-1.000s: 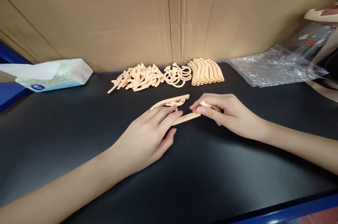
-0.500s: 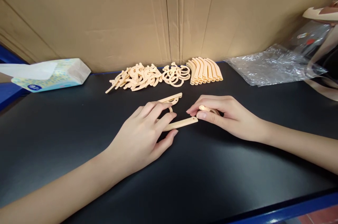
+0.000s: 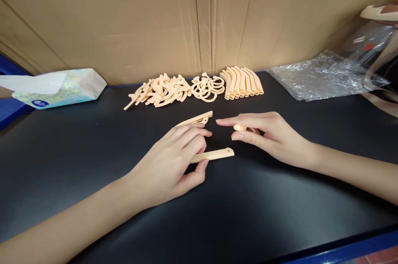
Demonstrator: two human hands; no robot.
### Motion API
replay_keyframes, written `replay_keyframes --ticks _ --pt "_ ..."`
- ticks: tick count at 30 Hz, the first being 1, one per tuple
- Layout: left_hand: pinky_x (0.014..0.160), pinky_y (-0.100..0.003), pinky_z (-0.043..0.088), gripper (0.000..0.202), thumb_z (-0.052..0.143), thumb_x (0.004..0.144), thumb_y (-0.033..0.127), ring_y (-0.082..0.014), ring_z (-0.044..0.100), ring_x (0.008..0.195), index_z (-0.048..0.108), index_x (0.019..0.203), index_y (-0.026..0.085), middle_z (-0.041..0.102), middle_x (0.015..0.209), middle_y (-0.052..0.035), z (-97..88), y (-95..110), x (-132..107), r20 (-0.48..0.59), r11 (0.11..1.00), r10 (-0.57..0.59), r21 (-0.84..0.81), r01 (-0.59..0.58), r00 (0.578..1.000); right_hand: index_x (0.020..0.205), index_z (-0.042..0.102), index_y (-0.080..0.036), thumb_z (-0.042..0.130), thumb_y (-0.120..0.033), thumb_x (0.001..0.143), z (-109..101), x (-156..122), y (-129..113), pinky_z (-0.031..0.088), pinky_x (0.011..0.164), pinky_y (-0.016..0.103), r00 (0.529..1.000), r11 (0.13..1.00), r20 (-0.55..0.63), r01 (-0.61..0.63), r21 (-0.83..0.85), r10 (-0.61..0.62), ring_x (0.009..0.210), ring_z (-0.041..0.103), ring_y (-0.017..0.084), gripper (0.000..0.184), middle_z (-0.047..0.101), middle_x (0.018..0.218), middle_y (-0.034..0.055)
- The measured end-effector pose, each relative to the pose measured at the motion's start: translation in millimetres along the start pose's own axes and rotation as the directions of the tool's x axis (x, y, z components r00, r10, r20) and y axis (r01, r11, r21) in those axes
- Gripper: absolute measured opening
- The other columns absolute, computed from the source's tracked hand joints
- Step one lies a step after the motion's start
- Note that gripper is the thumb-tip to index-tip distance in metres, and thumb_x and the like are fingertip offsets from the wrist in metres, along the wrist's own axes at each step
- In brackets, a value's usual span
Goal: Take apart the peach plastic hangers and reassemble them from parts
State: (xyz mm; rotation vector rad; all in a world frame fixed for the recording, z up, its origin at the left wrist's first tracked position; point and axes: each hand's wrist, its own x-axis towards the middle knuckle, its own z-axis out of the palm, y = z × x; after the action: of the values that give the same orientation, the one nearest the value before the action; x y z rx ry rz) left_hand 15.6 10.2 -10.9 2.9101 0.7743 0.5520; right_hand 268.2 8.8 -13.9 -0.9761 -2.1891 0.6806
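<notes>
**Pale strip [image 3: 214, 155] pinched, holed end out!**

Mid-worktop [image 3: 217, 218], the left hand [image 3: 174, 148] clamps it between thumb and fingers, seemingly to leave that hole exposed. The right hand [image 3: 273, 133] curls around a small piece [image 3: 240, 127], index extended, perhaps freeing the fingertip. Three piles [image 3: 161, 90] line the far edge, probably sorted by shape.

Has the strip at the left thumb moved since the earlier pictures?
Yes: the strip has moved toward the person, farther from the stacked curved pieces behind.
</notes>
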Motion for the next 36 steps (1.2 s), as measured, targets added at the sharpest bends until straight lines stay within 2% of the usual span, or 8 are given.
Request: replay_keyframes --ticks 8,13,15,19,24,28,31,36 --pt "0.098 -0.041 0.043 0.012 0.038 0.096 0.017 -0.0214 0.054 0.116 0.044 0.086 0.02 0.063 0.114 -0.0088 2.6 -3 -3 0.013 0.999 -0.011 -0.032 0.011 1.0 0.117 0.067 -0.017 0.048 -0.042 0.099 1 3 -7 0.038 0.059 0.024 0.994 0.99 0.078 -0.066 -0.125 0.077 0.063 0.054 0.011 0.037 0.064 0.079 0.0009" --pt "0.117 -0.054 0.024 0.013 0.036 0.096 0.018 -0.0184 0.057 0.114 0.042 0.086 0.022 0.065 0.106 -0.0047 2.3 0 -3 -0.008 0.994 -0.1 -0.036 0.099 0.995 0.122 0.058 -0.018 0.038 -0.041 0.102 0 1 -8 0.042 0.068 0.025 0.991 0.989 0.094 -0.083 -0.123 0.095 0.071 0.058 0.014 0.036 0.062 0.081 0.0003" --pt "0.116 -0.053 0.029 0.013 0.036 0.096 0.019 -0.0182 0.058 0.114 0.042 0.085 0.022 0.064 0.109 -0.0052 1.3 1 -3 0.002 0.993 -0.11 -0.047 0.11 0.994 0.119 0.053 -0.02 0.034 -0.038 0.103 0 -1 -7 0.042 0.068 0.026 0.989 0.989 0.098 -0.101 -0.108 0.112 0.071 0.057 0.014 0.031 0.06 0.081 -0.0005" --pt "0.109 -0.049 0.041 0.015 0.037 0.095 0.016 -0.0208 0.062 0.11 0.043 0.081 0.021 0.066 0.109 -0.0084 -1.5 1 -1 0.02 0.998 -0.05 -0.036 0.051 0.999 0.1 0.047 -0.021 0.031 -0.037 0.104 0 -2 -6 0.04 0.062 0.026 0.99 0.992 0.083 -0.105 -0.065 0.11 0.063 0.05 0.013 0.023 0.054 0.076 -0.0024" --pt "0.107 -0.047 0.044 0.014 0.039 0.095 0.015 -0.0209 0.064 0.105 0.045 0.083 0.02 0.067 0.107 -0.0086 -1.5 0 -1 0.011 1.0 -0.01 -0.022 0.01 1.0 0.103 0.06 -0.019 0.035 -0.034 0.104 0 1 -5 0.043 0.076 0.026 0.999 0.999 0.031 -0.045 0.002 0.045 0.083 0.059 0.014 0.029 0.061 0.092 0.0032" --pt "0.108 -0.048 0.042 0.01 0.038 0.096 0.015 -0.0185 0.063 0.104 0.047 0.094 0.02 0.067 0.108 -0.0059 -0.1 -1 -1 0.004 1.0 -0.006 -0.006 0.006 1.0 0.097 0.065 -0.017 0.044 -0.042 0.1 0 4 -1 0.044 0.065 0.025 0.989 0.979 0.0 -0.147 0.14 0.148 0.072 0.058 0.013 0.033 0.063 0.079 0.0017" --pt "0.108 -0.048 0.043 0.01 0.038 0.097 0.016 -0.0178 0.064 0.103 0.047 0.098 0.02 0.067 0.109 -0.0058 0.0 -1 0 0.008 1.0 -0.01 0.005 0.01 1.0 0.104 0.065 -0.017 0.053 -0.047 0.095 1 5 2 0.043 0.059 0.025 0.972 0.945 -0.015 -0.225 0.235 0.235 0.064 0.056 0.012 0.033 0.062 0.073 0.0" --pt "0.11 -0.047 0.042 0.007 0.042 0.097 0.018 -0.0167 0.063 0.102 0.045 0.092 0.021 0.066 0.105 -0.0046 3.2 -2 -2 -0.009 1.0 -0.022 -0.013 0.022 1.0 0.108 0.067 -0.019 0.044 -0.048 0.099 0 3 -1 0.042 0.063 0.025 0.976 0.972 0.022 -0.22 0.084 0.219 0.065 0.054 0.012 0.038 0.06 0.074 -0.0006"
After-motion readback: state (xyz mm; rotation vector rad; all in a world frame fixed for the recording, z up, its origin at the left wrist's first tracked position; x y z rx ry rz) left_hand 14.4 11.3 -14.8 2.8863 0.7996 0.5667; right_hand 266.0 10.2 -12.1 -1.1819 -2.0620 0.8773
